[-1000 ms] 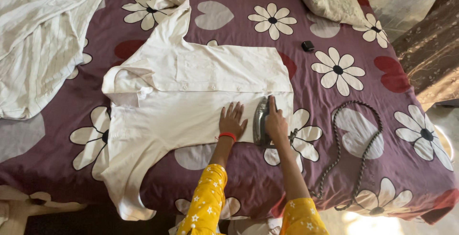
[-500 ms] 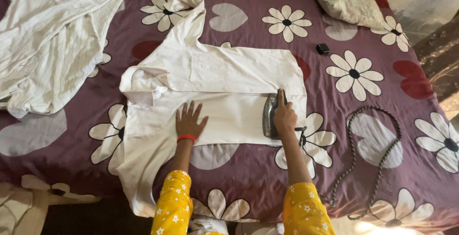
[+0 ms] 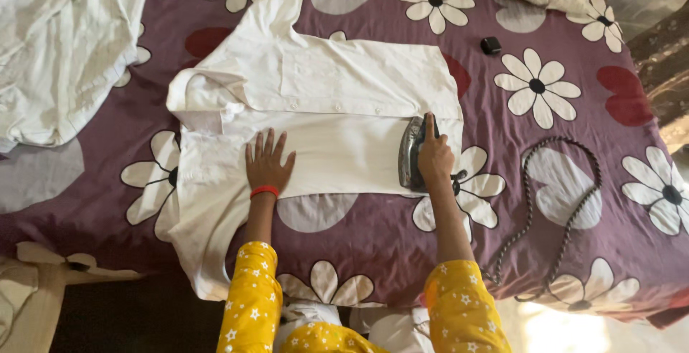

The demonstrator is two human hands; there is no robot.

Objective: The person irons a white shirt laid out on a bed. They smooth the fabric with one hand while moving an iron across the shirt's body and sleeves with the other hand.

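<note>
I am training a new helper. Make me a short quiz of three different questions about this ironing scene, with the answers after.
1. True or false: the right hand grips the iron near the hem end of the white shirt.
2. Multiple choice: the left hand is
A. lifting the collar
B. pressed flat on the shirt, fingers spread
C. holding the braided cord
3. Fill in: the small black object lies on the ______, apart from the shirt.

Key
1. True
2. B
3. bedsheet (maroon, with flowers and hearts)
</note>
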